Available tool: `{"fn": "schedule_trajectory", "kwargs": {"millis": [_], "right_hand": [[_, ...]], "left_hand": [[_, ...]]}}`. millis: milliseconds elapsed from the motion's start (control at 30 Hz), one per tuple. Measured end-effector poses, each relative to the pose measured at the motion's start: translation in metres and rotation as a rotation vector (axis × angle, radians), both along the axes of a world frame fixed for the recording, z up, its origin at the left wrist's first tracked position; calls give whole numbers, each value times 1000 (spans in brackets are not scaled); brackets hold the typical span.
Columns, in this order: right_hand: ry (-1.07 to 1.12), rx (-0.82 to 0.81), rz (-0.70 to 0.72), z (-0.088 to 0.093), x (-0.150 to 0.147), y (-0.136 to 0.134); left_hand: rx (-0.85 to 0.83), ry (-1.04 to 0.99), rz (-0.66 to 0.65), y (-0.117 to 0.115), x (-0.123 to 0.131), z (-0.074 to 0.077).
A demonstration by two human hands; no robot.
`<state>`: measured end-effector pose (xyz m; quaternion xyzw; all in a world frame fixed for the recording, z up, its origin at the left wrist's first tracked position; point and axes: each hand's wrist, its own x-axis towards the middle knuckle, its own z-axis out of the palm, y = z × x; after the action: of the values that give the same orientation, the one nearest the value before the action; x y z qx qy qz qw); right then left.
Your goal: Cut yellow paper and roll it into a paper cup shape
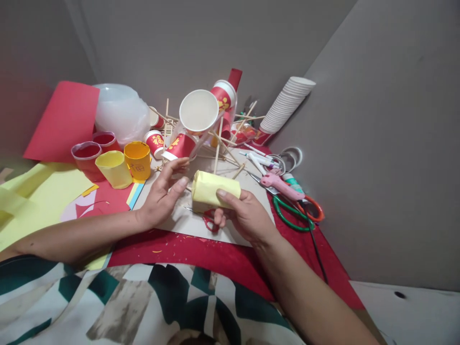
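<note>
The right hand [244, 215] has its fingers clamped on a yellow paper roll [214, 188]; the left hand [163, 194], fingers apart, touches the roll's end above the scissors [208, 219].

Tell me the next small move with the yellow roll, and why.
Likely press the left hand against the left end of the yellow paper roll to smooth its wrap. The right hand grips the roll from the side, and the left hand only touches that end with open fingers.
</note>
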<state>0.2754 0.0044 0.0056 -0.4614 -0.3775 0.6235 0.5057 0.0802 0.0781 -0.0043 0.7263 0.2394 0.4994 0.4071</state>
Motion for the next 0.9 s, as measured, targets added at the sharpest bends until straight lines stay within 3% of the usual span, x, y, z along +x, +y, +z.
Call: {"fn": "schedule_trajectory", "kwargs": {"millis": [100,233,433,733,900], "right_hand": [[-2,-8,52,-1,-1,-2],[-2,-15,109,-2,-3,-3],[15,-13,161,-3,-5,-4],[57,-23,208,-3,-3,-5],[83,-35,239,3,-2,-7]], "left_hand": [[-144,66,-125,-3,1,-1],[-127,110,-232,-9,0,-4],[-21,230,-186,-11,-1,-6],[-170,199,-244,-10,2,-6],[-16,189,-232,-10,-1,-6]]}}
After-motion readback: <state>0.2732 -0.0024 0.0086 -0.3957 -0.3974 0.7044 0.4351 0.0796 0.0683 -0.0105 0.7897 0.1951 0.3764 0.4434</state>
